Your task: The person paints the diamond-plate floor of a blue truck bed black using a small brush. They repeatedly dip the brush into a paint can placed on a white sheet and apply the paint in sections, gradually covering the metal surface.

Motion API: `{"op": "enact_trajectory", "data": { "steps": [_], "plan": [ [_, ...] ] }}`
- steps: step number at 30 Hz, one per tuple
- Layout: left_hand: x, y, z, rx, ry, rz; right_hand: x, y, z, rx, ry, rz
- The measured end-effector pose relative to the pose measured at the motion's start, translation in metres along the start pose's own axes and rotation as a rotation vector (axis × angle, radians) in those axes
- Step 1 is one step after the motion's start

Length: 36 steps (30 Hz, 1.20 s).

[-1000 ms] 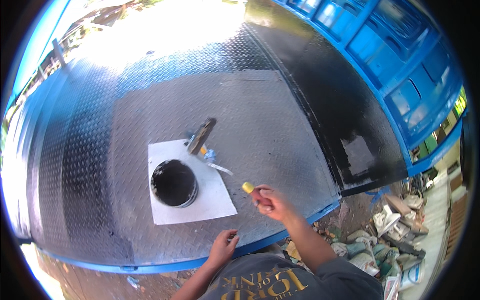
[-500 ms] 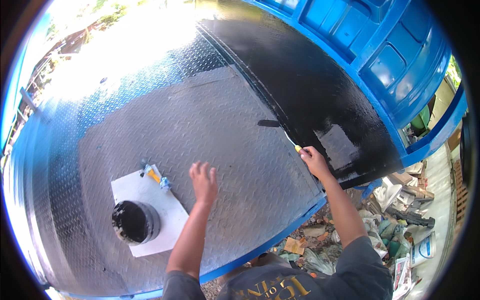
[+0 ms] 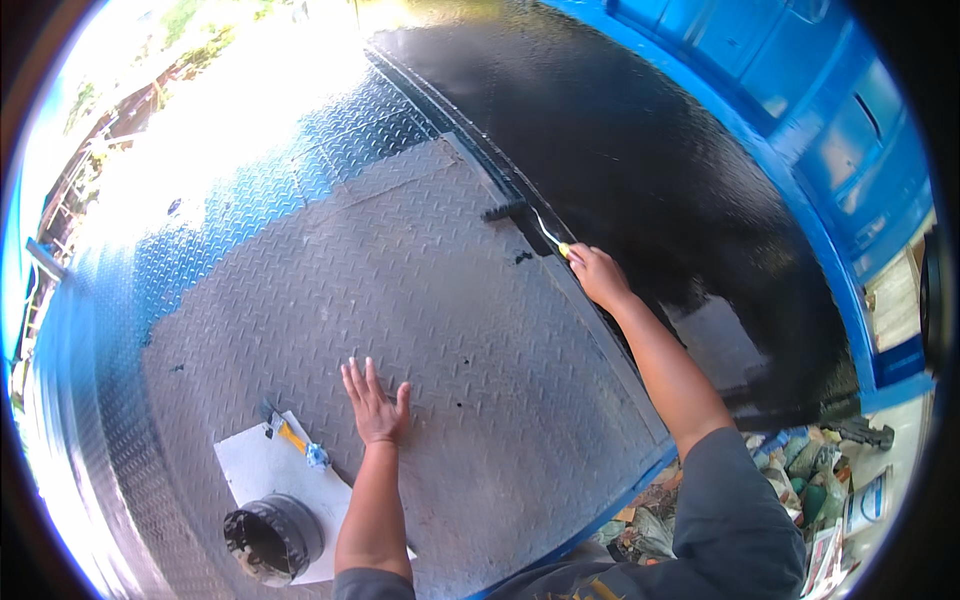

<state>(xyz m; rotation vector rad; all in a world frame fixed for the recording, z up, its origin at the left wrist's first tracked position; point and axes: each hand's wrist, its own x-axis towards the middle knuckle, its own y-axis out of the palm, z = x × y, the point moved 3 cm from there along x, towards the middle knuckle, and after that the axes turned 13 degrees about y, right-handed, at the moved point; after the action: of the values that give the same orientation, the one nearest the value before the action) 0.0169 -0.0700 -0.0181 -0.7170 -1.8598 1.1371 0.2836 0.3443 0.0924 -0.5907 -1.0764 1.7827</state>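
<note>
My right hand [image 3: 597, 276] is closed round the yellow handle of a small paint roller [image 3: 503, 211]. The roller's black sleeve lies on the grey diamond-plate metal bed [image 3: 420, 290], beside a raised seam. A short wet black patch shows just below it. Flat on the bare plate, fingers spread, my left hand [image 3: 373, 403] holds nothing. Near it a white board [image 3: 240, 461] carries a black paint pot [image 3: 273, 538] and a paintbrush [image 3: 291, 435] with a yellow handle, its end wrapped in something blue and white.
Glossy black paint [image 3: 640, 180] covers the surface right of the seam. A blue metal side wall [image 3: 745, 120] bounds it at the far right. Beyond the bed's blue front edge, rubbish [image 3: 815, 480] litters the ground. Strong glare washes out the far left.
The roller has moved farther away along the seam, leaving a black patch on the plate. My left hand has come down onto the metal with its fingers spread. The view has shifted forward.
</note>
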Motion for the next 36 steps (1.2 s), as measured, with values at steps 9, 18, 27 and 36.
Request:
{"op": "enact_trajectory", "data": {
  "steps": [9,18,27,36],
  "plan": [
    [0.003,-0.003,0.000,0.023,-0.043,0.041,0.207,0.072,0.127,-0.049,-0.029,-0.097],
    [0.008,-0.005,-0.004,-0.035,-0.041,0.034,0.212,0.058,0.128,-0.128,-0.035,-0.053],
    [0.002,0.000,0.001,0.008,-0.026,-0.002,-0.093,-0.033,-0.012,-0.131,0.013,-0.023],
    [-0.001,0.004,-0.001,0.011,0.017,-0.018,-0.377,-0.127,-0.146,-0.270,0.216,0.078]
  ]
}}
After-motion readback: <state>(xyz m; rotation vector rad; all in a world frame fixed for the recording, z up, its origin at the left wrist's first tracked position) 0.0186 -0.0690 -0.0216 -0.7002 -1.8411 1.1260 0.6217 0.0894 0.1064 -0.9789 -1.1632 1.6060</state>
